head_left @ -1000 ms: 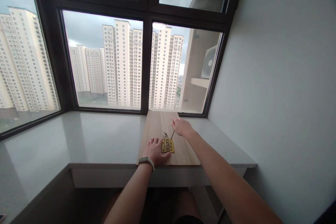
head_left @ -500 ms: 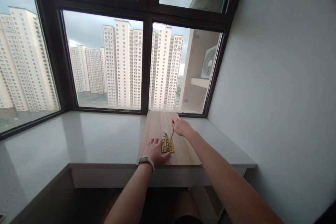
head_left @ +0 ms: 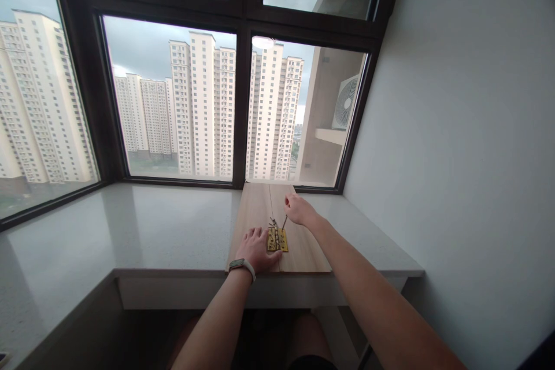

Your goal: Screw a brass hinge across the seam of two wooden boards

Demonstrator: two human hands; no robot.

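A brass hinge (head_left: 278,239) lies across the seam of two wooden boards (head_left: 299,248) on the white sill. My left hand (head_left: 255,250) rests flat on the left board, fingers spread, touching the hinge's left edge; a watch band is on that wrist. My right hand (head_left: 298,210) is closed round a thin screwdriver (head_left: 284,222) whose tip points down at the hinge's upper right part. A few small dark screws (head_left: 273,222) lie just behind the hinge.
The white stone sill (head_left: 165,231) runs left along a dark-framed window (head_left: 243,98) with tower blocks outside. A white wall (head_left: 455,127) closes the right side. The sill's front edge drops off near my knees.
My right hand has shifted very slightly with the screwdriver over the hinge. My left hand has stayed flat in the same place.
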